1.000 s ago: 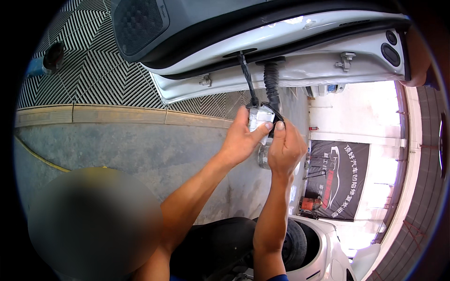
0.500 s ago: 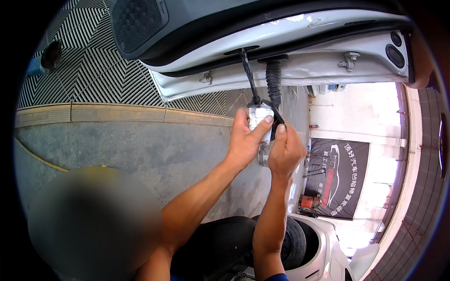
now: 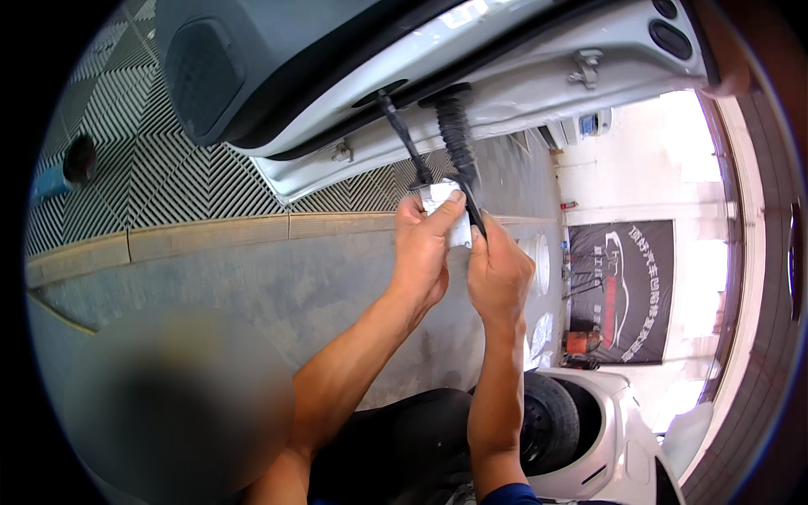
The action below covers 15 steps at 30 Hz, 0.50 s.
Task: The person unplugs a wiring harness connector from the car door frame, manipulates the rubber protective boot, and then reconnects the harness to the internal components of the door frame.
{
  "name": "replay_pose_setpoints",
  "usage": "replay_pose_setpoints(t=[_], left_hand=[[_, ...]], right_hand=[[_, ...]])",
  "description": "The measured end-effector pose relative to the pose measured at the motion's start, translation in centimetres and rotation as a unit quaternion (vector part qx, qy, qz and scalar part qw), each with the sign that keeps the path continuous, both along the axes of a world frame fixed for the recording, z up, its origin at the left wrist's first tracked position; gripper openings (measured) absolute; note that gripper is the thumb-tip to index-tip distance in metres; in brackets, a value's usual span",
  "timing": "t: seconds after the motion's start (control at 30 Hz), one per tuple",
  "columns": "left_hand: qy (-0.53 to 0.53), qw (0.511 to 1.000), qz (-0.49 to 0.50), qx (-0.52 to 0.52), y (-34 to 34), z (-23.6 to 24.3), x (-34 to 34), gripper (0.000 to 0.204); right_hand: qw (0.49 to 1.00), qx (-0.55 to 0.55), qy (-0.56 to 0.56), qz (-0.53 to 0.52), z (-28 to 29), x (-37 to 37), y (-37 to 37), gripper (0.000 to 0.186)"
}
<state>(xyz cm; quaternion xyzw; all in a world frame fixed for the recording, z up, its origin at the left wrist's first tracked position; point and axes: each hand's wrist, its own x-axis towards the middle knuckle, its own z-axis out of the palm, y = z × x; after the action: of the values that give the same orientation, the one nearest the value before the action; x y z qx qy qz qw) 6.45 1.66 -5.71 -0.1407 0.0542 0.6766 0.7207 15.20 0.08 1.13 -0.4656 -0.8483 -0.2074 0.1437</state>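
Note:
Below a white car door with a grey trim panel, my left hand grips a small white piece, its thumb pressed on the upper part. My right hand is closed on a thin black strip along that piece's right side. A dark door check strap runs from a slot in the door down toward my hands. Beside it a ribbed black rubber boot hangs from the door. Its lower end is partly hidden by what my hands hold.
Grey floor tiles meet concrete at a beige edging. A blue-and-black object lies at left. A car body with a wheel is lower right. A round blurred area covers the lower left. A banner hangs at right.
The view has tilted and shifted, the door's right end now higher in the picture. Both hands stay on the white piece and black strip, with my right thumb slightly lower along the strip.

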Motion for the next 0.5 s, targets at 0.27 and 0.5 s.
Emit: replay_pose_setpoints(t=[0.27, 0.5], left_hand=[[0.061, 0.996, -0.042, -0.057, 0.2, 1.6, -0.7, 0.025], [0.108, 0.992, -0.029, -0.061, -0.4, 2.4, -1.1, 0.031]], right_hand=[[1.000, -0.016, -0.025, 0.004, 1.2, 0.0, -1.6, 0.032], [0.999, -0.007, -0.013, 0.036, 0.6, 0.1, -2.1, 0.036]])
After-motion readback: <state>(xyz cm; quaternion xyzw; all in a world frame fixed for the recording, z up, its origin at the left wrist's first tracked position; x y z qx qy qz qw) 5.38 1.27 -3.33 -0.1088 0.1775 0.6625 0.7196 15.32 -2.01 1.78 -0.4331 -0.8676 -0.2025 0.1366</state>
